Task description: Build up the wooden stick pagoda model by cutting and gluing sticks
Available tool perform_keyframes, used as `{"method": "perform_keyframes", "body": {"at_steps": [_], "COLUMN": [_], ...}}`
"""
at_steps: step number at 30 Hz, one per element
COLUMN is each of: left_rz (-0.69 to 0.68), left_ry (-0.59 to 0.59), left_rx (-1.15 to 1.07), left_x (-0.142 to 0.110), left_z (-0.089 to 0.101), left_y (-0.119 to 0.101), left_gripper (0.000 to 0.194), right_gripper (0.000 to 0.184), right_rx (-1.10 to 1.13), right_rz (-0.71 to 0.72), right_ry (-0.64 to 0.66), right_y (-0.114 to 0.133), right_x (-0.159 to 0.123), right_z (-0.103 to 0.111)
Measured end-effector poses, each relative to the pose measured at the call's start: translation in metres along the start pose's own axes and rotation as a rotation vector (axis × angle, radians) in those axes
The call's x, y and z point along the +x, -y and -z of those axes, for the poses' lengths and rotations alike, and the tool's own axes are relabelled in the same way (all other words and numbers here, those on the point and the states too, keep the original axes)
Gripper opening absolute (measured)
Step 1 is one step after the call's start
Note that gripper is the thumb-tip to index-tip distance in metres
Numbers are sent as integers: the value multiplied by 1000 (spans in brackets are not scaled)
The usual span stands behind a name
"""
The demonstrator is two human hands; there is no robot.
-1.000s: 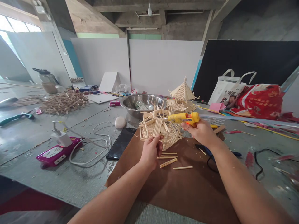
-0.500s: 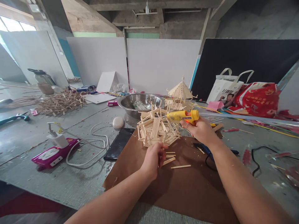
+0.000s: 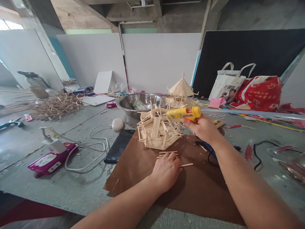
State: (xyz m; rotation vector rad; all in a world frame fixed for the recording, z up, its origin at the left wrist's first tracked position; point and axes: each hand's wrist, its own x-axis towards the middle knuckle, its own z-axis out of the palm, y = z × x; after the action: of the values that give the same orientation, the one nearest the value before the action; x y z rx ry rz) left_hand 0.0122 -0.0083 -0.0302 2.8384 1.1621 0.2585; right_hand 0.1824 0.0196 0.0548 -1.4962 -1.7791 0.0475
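My right hand (image 3: 202, 127) grips a yellow glue gun (image 3: 183, 113), its nozzle pointing left over a hexagonal model of thin wooden sticks (image 3: 158, 128). The model rests on a brown board (image 3: 190, 187). My left hand (image 3: 166, 170) lies knuckles up on the board just in front of the model, fingers curled down over several loose sticks (image 3: 168, 154). Whether it has one pinched is hidden. A single stick (image 3: 186, 165) lies by its fingertips.
A steel bowl (image 3: 139, 103) and a finished stick roof (image 3: 181, 90) stand behind the model. A black phone (image 3: 118, 144), a white cable (image 3: 95, 148), a magenta device (image 3: 51, 158) and a stick pile (image 3: 56, 106) lie left. Bags (image 3: 258, 93) and black cords (image 3: 259, 151) sit right.
My left hand let go of the stick model and dropped to the loose sticks on the board. The model now rests on the board. The glue gun stayed beside it.
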Motion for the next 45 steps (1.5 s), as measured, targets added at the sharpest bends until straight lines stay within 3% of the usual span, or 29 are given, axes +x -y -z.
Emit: {"method": "perform_keyframes", "body": {"at_steps": [5, 10, 22, 29, 32, 35, 38, 45], "left_rz": [3, -19, -53, 25, 71, 207, 328, 412], "left_ry": [47, 16, -204, -283, -292, -304, -319, -377], "left_rx": [30, -4, -749, -1011, -1135, -1313, -1492, -1639], "left_x": [2, 2, -4, -4, -1, 2, 4, 9], "left_z": [-3, -4, 13, 21, 23, 23, 24, 22], "left_y": [1, 2, 7, 5, 5, 5, 6, 10], "left_gripper": [17, 17, 24, 31, 25, 16, 21, 32], "right_gripper": [27, 27, 35, 33, 32, 35, 36, 31], "right_rx": [5, 7, -84, -90, -77, -97, -130, -114], "right_rz": [2, 3, 14, 41, 48, 52, 57, 68], "right_ry": [14, 15, 1, 69, 81, 44, 32, 40], "right_y": [-1, -2, -3, 1, 1, 0, 0, 1], "right_x": [1, 1, 3, 2, 2, 2, 1, 1], "right_z": [-1, 0, -4, -8, -11, -12, -13, -14]}}
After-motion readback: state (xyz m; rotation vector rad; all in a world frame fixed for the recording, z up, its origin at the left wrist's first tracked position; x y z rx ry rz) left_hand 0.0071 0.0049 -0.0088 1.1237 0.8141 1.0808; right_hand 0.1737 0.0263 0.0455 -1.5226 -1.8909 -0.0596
